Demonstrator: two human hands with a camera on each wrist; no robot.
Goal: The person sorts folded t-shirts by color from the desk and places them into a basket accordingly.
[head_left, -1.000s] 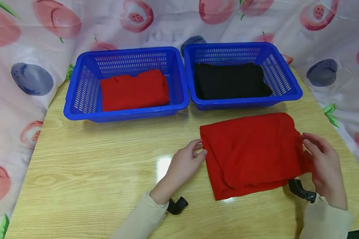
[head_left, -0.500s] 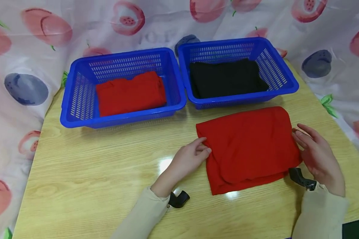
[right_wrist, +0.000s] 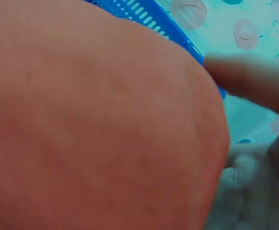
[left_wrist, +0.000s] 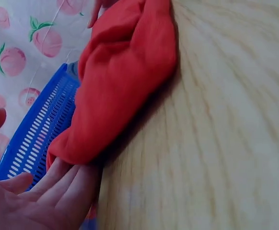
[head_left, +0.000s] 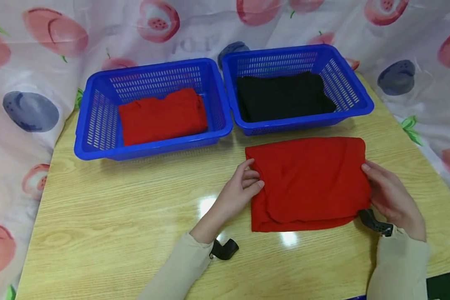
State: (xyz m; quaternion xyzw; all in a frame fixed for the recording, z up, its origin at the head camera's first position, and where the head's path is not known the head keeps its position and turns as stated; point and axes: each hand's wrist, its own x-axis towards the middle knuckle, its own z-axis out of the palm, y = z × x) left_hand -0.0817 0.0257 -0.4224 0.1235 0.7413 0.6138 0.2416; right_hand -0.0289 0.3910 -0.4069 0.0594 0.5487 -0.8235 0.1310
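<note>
A folded red cloth (head_left: 311, 183) lies on the wooden table, right of the middle, with a loose layer along its near edge. At its left side, my left hand (head_left: 238, 189) has fingertips at the edge. In the left wrist view the straight fingers (left_wrist: 65, 191) reach in under the red cloth (left_wrist: 115, 86), the thumb apart from it. My right hand (head_left: 393, 198) holds the opposite side, its thumb over the edge and other fingers hidden behind the fabric. Close up, the red cloth (right_wrist: 101, 115) fills most of the right wrist view, the thumb (right_wrist: 249, 79) at its edge.
Two blue baskets stand side by side at the back. A folded red cloth lies in the left basket (head_left: 116, 153), a folded black cloth (head_left: 283, 98) in the right basket (head_left: 307, 121). Behind hangs a fruit-print curtain (head_left: 108, 25). A black bent piece (head_left: 225, 249) shows at each sleeve.
The red cloth's near edge has turned straighter and its right side has drawn in. Both hands stay at its sides; the right hand has come closer in over the edge. The head view has shifted slightly.
</note>
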